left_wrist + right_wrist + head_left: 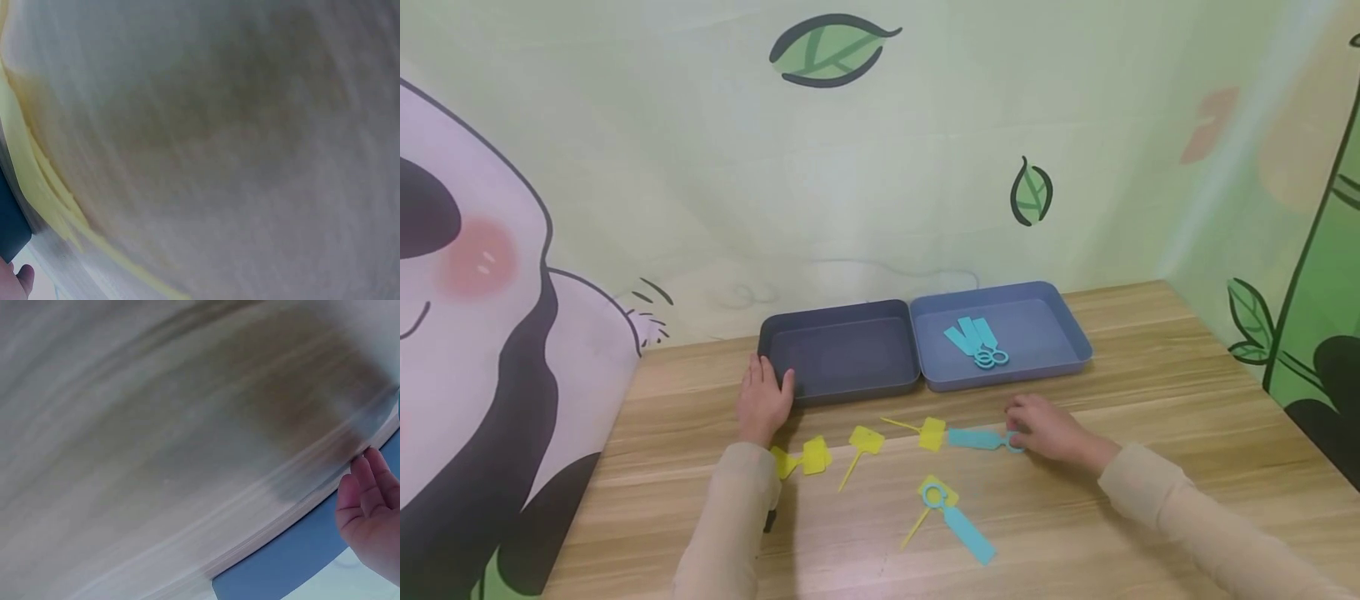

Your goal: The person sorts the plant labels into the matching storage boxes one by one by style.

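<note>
My left hand (763, 402) rests at the left front corner of the dark tray (842, 395), fingers straight against its wall. Just past the ring end of a teal plastic tag (973, 439) is my right hand (1045, 425), its fingers loosely bent. It partly covers that ring, and nothing shows between the fingertips in the right wrist view. Another teal ring tag (970, 535) lies across a yellow tag with a thin strap (951, 493). More yellow strap tags (867, 439) lie between the hands, one (932, 433) beside the nearer teal tag.
A blue tray (1045, 333) adjoins the dark one on the right and holds three teal ring tags (973, 333). By the left sleeve, yellow tags (815, 456) lie overlapped. Behind the wooden table (1150, 375) hangs a printed cloth (887, 183).
</note>
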